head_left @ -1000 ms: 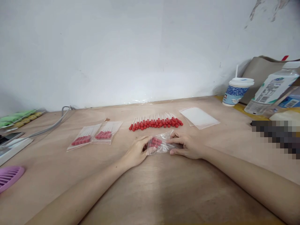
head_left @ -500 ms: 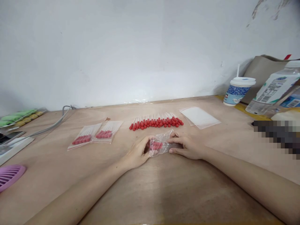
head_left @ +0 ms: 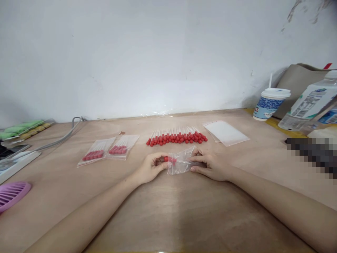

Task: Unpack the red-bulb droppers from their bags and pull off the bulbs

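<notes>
Between my hands is a clear plastic zip bag (head_left: 181,165), held just above or on the table. My right hand (head_left: 210,164) pinches its right end. At the bag's left end, my left hand (head_left: 152,167) has its fingers closed around the red heads of thin pale sticks (head_left: 170,159); some heads show through the plastic, and the fingers hide the rest. Beyond the hands lies a row of several loose red-headed sticks (head_left: 179,138), heads toward me. Left of that row, two filled bags (head_left: 94,154) of these sticks lie flat, side by side.
Flat clear bags (head_left: 228,133) are stacked right of the row. Farther right stand a lidded cup (head_left: 270,104) with a straw and a plastic bottle (head_left: 302,109). A grey cable (head_left: 60,138), green and yellow packs (head_left: 23,130) and a purple slotted object (head_left: 13,195) occupy the left.
My left hand has shifted slightly left, and the red heads at its fingers have moved left toward the bag's edge. My right hand stays nearly in place on the bag.
</notes>
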`<state>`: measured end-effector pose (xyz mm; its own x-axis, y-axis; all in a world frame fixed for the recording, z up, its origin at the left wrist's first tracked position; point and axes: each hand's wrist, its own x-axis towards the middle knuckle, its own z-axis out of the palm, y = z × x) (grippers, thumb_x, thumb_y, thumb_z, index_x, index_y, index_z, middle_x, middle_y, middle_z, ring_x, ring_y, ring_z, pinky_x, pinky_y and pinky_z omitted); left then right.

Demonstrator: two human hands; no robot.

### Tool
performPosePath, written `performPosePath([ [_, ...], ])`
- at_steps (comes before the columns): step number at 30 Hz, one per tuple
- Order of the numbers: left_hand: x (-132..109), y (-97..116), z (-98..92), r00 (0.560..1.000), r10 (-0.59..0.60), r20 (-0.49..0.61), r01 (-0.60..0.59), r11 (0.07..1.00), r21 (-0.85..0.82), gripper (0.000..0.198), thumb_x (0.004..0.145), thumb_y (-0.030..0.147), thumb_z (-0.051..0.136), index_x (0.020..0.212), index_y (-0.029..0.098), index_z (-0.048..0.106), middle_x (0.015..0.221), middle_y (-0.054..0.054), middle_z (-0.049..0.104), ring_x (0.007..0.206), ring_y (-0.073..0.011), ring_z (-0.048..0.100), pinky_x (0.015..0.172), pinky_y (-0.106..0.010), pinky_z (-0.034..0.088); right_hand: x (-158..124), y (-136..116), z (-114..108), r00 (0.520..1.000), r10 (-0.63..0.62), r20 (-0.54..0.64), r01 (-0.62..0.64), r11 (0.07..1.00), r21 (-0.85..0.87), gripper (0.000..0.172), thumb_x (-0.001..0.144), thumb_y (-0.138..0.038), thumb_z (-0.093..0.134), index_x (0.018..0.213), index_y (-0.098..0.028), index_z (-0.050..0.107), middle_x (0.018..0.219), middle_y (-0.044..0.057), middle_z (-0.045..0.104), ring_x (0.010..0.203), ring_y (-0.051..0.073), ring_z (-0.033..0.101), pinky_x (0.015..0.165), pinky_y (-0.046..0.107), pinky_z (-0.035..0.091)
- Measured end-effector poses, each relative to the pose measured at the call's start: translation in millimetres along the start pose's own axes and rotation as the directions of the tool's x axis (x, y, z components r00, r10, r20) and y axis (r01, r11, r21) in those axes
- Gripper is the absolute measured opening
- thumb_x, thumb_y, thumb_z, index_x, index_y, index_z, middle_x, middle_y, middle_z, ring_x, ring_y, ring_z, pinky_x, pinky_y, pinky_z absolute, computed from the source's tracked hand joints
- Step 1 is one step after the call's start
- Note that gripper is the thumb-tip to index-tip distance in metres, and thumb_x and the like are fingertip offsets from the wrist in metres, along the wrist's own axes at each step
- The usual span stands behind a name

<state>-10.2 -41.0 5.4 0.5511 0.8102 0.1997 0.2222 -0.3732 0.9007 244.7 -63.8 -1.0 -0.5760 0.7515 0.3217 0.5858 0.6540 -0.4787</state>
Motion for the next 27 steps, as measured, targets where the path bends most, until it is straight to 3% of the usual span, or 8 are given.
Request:
performPosePath([
  [4,2.0,4.4,-26.4,0.999,-0.042,0.027,0.042,0.999,0.015,0.024,0.075,0.032,0.062,0.091,0.014,0.062,0.083,-0.005,0.066,0.067,-0.0119,0.06,0.065,-0.026,0.051,-0.5,0.6,1.0,1.0,0.008,-0.01,-0.008,1.0,-0.004,0.034,0.082,-0.04,0.051,0.111,-0.023,0.06,0.099,0.007,0.052,0.089,0.017,0.051,0.079,0.031,0.044],
  [8,0.6,21.5,-77.7,0.994,-0.104,0.044,0.097,0.986,0.135,0.023,0.075,0.033,0.061,0.09,0.017,0.066,0.084,-0.005,0.068,0.073,-0.0145,0.063,0.068,-0.028,0.052,-1.8,1.3,1.8,1.0,0.016,-0.017,-0.016,1.0,-0.005,0.036,0.083,-0.042,0.051,0.111,-0.023,0.06,0.1,0.007,0.053,0.088,0.016,0.052,0.077,0.031,0.045],
  [11,-2.7,38.5,-112.3,0.98,-0.11,-0.168,0.138,0.976,0.169,0.024,0.07,0.036,0.066,0.086,0.018,0.068,0.088,-0.006,0.069,0.081,-0.0191,0.064,0.071,-0.031,0.054,-2.2,1.3,2.0,1.0,0.024,-0.014,-0.024,1.0,-0.005,0.035,0.082,-0.042,0.051,0.111,-0.024,0.06,0.1,0.006,0.053,0.087,0.016,0.052,0.076,0.031,0.046],
  [14,-2.1,48.1,-124.7,0.876,0.045,-0.479,0.084,0.966,0.246,0.027,0.07,0.038,0.065,0.089,0.018,0.067,0.091,-0.006,0.069,0.085,-0.0195,0.064,0.075,-0.032,0.054,-1.9,0.8,1.6,1.0,0.025,-0.016,-0.026,1.0,-0.012,0.034,0.082,-0.042,0.051,0.11,-0.024,0.06,0.1,0.006,0.053,0.088,0.016,0.052,0.078,0.032,0.045],
  [16,4.3,46.5,-120.3,0.809,0.185,-0.558,0.033,0.933,0.358,0.027,0.073,0.037,0.062,0.091,0.018,0.066,0.092,-0.005,0.069,0.085,-0.0185,0.064,0.077,-0.031,0.053,-1.7,0.5,1.3,1.0,0.023,-0.016,-0.023,1.0,-0.01,0.034,0.082,-0.042,0.051,0.11,-0.024,0.06,0.1,0.007,0.053,0.088,0.017,0.052,0.078,0.032,0.045],
  [19,24.2,34.8,-104.4,0.799,0.344,-0.493,0.026,0.8,0.6,0.025,0.077,0.035,0.057,0.092,0.017,0.066,0.09,-0.004,0.068,0.079,-0.017,0.064,0.074,-0.028,0.052,-1.8,0.6,1.4,1.0,0.022,-0.018,-0.022,1.0,-0.012,0.034,0.082,-0.042,0.051,0.11,-0.024,0.06,0.1,0.007,0.052,0.088,0.017,0.052,0.078,0.032,0.045],
  [22,50.4,22.9,-86.8,0.842,0.451,-0.295,0.016,0.526,0.85,0.022,0.082,0.03,0.05,0.093,0.019,0.065,0.093,-0.004,0.067,0.08,-0.0169,0.063,0.075,-0.027,0.049,-1.9,1.9,1.9,1.0,0.012,-0.025,-0.012,1.0,-0.016,0.034,0.082,-0.042,0.051,0.11,-0.024,0.06,0.1,0.007,0.053,0.089,0.017,0.052,0.079,0.032,0.045],
  [27,79.8,15.3,-62.3,0.949,0.314,-0.018,-0.039,0.176,0.984,0.021,0.085,0.014,0.044,0.093,0.013,0.062,0.093,-0.011,0.064,0.086,-0.0208,0.06,0.076,-0.031,0.046,-1.6,3.7,2.4,0.999,-0.011,-0.03,0.01,1.0,-0.022,0.035,0.082,-0.043,0.051,0.11,-0.024,0.061,0.099,0.007,0.053,0.088,0.017,0.052,0.078,0.032,0.045],
])
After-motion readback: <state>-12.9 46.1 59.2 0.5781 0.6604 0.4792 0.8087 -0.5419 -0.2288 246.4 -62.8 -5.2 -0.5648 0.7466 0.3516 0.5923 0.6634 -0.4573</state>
